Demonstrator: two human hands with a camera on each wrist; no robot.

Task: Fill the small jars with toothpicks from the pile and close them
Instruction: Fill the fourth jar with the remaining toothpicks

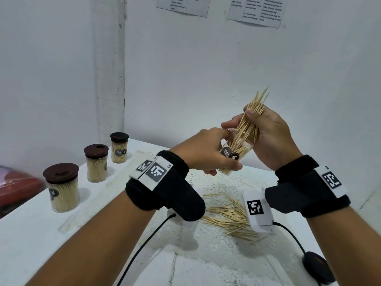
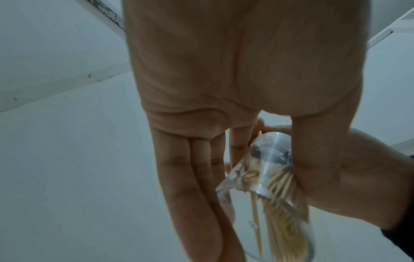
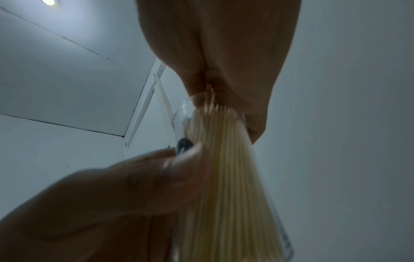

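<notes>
Toothpicks going into an open jar
Left hand (image 1: pixel 203 150) grips the tilted jar (image 1: pixel 235 156); right hand (image 1: pixel 268 134) pinches the toothpick bundle (image 1: pixel 250 118) in its mouth.

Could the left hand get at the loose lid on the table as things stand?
Probably not yet: the left hand grips the open jar while the right hand feeds toothpicks in, and the lid lies by the right forearm.
</notes>
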